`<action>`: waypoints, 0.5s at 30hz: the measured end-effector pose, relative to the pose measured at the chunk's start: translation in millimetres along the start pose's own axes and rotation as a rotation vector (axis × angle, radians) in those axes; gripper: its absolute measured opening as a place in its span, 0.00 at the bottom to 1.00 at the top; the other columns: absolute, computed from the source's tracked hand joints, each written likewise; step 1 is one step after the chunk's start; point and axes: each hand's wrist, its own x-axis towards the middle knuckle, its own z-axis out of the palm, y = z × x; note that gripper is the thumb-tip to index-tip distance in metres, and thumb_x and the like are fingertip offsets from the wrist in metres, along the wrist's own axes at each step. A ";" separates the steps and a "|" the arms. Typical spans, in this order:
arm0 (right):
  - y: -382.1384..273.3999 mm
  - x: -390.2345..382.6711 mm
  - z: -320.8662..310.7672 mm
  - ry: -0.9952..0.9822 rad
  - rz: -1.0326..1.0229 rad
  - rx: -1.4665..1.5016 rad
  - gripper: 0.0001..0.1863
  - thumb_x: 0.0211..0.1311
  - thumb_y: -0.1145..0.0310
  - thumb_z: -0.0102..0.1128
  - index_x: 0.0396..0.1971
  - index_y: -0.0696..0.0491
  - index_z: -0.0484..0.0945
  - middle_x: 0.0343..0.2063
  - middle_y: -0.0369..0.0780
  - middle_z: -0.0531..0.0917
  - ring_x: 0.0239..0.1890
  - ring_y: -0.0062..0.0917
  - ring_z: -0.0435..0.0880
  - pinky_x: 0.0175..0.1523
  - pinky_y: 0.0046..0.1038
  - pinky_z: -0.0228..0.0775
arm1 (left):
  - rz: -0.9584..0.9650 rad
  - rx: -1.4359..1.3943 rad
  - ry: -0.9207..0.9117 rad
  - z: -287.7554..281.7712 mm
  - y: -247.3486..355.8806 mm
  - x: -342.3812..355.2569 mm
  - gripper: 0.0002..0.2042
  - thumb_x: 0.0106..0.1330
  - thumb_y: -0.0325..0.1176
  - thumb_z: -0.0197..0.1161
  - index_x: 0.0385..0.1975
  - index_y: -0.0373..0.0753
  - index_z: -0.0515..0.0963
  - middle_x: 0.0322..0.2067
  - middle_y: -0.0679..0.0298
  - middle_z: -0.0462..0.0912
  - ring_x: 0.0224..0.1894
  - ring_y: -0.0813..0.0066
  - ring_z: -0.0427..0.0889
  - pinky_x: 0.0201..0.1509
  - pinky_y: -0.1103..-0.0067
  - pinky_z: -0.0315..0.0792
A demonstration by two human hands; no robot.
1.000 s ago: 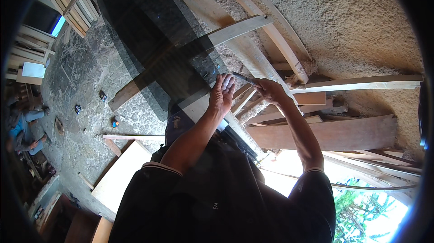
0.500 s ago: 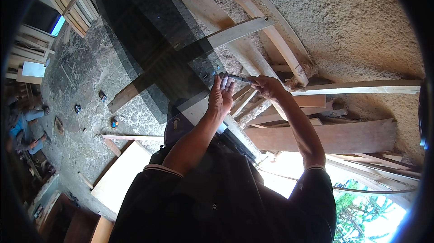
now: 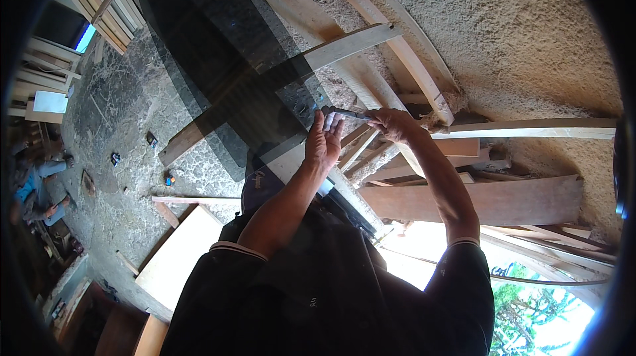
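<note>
My right hand (image 3: 395,124) is closed around one end of a slim grey rod-like tool (image 3: 353,115); its exact kind is too small to make out. The tool's other end reaches across to the fingertips of my left hand (image 3: 322,143). That hand is turned palm up, its fingers stretched and whitish, the thumb apart from them. Just beyond both hands lies a dark see-through sheet (image 3: 218,31), like tinted glass, through which the floor and a wooden beam (image 3: 354,45) show. A pale board edge (image 3: 283,157) sits beside my left wrist.
Long timbers (image 3: 523,129) and a broad brown plank (image 3: 490,198) lie at the right by a rough sandy-coloured wall (image 3: 530,38). A pale panel (image 3: 182,253) is at lower left. Small objects (image 3: 170,181) dot the stained floor. Another person (image 3: 46,190) sits at far left.
Almost nothing differs. My right hand and forearm have shifted very slightly, with the tool still between the hands, and the whole view has moved a little.
</note>
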 end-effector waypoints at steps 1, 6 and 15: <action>3.6 0.6 3.1 -0.003 -0.010 -0.013 0.15 0.66 0.66 0.57 0.52 0.44 0.76 0.33 0.43 0.82 0.36 0.35 0.83 0.40 0.35 0.74 | 0.000 0.000 0.007 1.0 0.2 -1.0 0.38 0.58 0.44 0.70 0.61 0.31 0.57 0.60 0.55 0.65 0.65 0.63 0.65 0.72 0.68 0.60; 7.8 -2.3 11.7 0.040 0.002 -0.039 0.14 0.65 0.67 0.58 0.50 0.46 0.76 0.35 0.43 0.82 0.38 0.36 0.83 0.40 0.35 0.74 | -0.007 0.002 0.002 -4.8 0.5 3.2 0.36 0.57 0.44 0.70 0.58 0.31 0.60 0.59 0.56 0.66 0.64 0.64 0.66 0.72 0.67 0.61; 9.4 -1.9 16.8 0.115 -0.070 0.041 0.16 0.65 0.66 0.59 0.52 0.44 0.77 0.34 0.43 0.81 0.38 0.35 0.83 0.41 0.34 0.73 | 0.001 0.028 0.004 -3.1 3.8 -3.3 0.35 0.57 0.45 0.70 0.57 0.31 0.61 0.56 0.56 0.68 0.62 0.64 0.68 0.70 0.68 0.64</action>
